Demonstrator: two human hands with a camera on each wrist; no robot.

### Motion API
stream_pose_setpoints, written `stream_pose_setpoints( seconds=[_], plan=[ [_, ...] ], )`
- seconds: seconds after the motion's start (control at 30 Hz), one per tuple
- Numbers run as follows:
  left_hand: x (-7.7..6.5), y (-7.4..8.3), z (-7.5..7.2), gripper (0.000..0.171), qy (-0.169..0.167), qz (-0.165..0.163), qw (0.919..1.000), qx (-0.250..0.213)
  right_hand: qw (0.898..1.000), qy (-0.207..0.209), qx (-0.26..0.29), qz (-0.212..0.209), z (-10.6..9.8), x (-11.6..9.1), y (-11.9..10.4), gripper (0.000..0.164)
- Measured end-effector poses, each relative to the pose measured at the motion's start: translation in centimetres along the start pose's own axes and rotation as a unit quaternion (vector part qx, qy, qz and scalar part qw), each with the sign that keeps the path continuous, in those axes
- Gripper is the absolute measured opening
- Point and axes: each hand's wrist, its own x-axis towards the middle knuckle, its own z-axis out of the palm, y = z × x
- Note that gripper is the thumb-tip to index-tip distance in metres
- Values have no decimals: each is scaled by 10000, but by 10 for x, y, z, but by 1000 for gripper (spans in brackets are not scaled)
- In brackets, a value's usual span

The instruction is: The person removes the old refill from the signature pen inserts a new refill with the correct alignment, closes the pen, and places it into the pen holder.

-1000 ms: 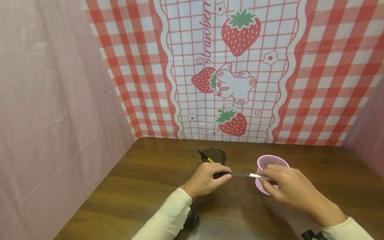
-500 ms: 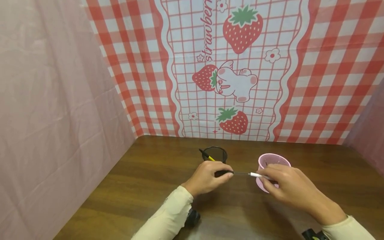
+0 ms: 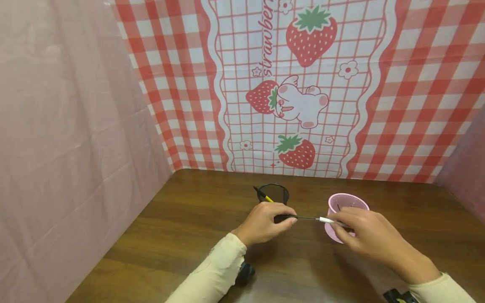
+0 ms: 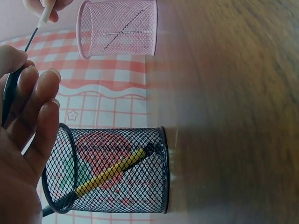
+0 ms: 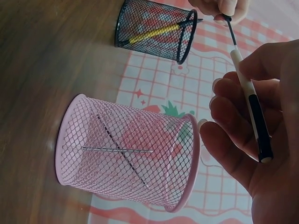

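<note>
My left hand (image 3: 267, 223) pinches a black, pen-like piece (image 4: 11, 91) between thumb and fingers. A thin dark rod (image 3: 307, 218) runs from it to a white pen barrel with a black end section (image 5: 252, 105). That barrel is gripped by my right hand (image 3: 367, 235), its thumb pressing on the white part. Both pieces are lined up in mid-air above the table. How far the rod reaches into the barrel is hidden. Behind the right hand stands a pink mesh pen cup (image 5: 126, 175); behind the left is a black mesh pen cup (image 4: 140, 200).
A yellow-and-black pen (image 4: 110, 173) leans inside the black cup. Two thin rods, one dark (image 5: 108, 130) and one lighter (image 5: 133, 150), lie crossed in the pink cup. The wooden table (image 3: 170, 235) meets a strawberry-print cloth (image 3: 185, 105) behind it; a pale pink curtain (image 3: 83, 126) hangs at left.
The head view shifts slightly, so everything sits a little farther right. Both hands keep the same holds, and the length of rod showing between them looks about the same.
</note>
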Motion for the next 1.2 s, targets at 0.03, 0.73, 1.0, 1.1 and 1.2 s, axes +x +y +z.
stream_pose_setpoints(
  seconds=[0.03,0.73,1.0,1.1,1.2],
  plan=[
    [1,0,0,14,-4,0,10000,13,10000,-9,5,22,-1,-1,0,42],
    [-1,0,-1,16,23,-107,9999,120,9997,-208,-4,103,-5,-8,1,17],
    [1,-1,-1,15,66,-69,9999,111,9988,-433,-70,196,-5,-11,-1,25],
    [1,-1,-1,17,59,-53,9999,132,9978,-591,-51,287,-5,-13,-3,33],
    [0,0,0,19,21,-57,9998,174,9966,-730,10,385,-5,-16,-5,33]
  ],
)
